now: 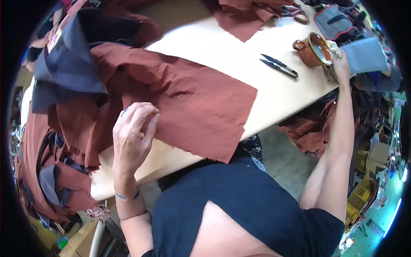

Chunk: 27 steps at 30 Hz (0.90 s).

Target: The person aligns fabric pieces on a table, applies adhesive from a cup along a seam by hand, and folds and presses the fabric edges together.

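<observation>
Rust-red cloth (205, 103) lies across the pale table, with dark grey cloth (70, 64) bunched at its left. Above the near part of the red cloth is my left hand (136, 128), its fingers curled and the fingertips pressed together; what they hold, if anything, is too small to tell. My right hand (341, 66) reaches out to the table's right end, beside a brown glazed mug (310, 51), its fingers closed at some pale crumpled material (333, 49). Black thread snips (279, 66) lie on the table left of the mug.
The table's edge (291, 109) runs in front of my body. Scissors (299, 15), more red cloth (244, 21) and a grey-and-red pouch (336, 22) sit at the back. A grey-blue sheet (364, 55) is at the right. Another person's arm (40, 42) shows far left.
</observation>
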Each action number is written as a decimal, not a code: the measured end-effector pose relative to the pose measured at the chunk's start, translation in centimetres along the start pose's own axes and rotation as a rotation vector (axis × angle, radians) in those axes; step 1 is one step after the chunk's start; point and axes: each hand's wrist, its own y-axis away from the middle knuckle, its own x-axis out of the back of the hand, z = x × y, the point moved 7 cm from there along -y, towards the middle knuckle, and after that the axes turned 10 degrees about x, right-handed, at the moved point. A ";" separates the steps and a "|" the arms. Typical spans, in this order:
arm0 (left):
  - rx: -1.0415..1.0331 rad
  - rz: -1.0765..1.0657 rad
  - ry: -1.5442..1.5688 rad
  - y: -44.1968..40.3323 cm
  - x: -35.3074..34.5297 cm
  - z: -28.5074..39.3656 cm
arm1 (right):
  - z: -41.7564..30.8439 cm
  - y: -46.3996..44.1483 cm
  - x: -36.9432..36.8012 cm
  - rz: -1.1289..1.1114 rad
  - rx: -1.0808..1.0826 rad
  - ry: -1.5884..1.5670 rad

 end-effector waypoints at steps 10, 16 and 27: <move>0.088 0.028 -0.162 2.1 1.5 -0.8 | -13.5 1.6 0.9 -0.326 0.276 -0.294; 0.069 -0.039 -0.318 2.5 -2.4 -2.0 | -17.1 1.8 1.7 -0.304 0.402 -0.207; -0.004 0.090 -0.160 2.7 -0.3 -2.6 | -24.6 4.4 0.8 -0.232 0.544 -0.199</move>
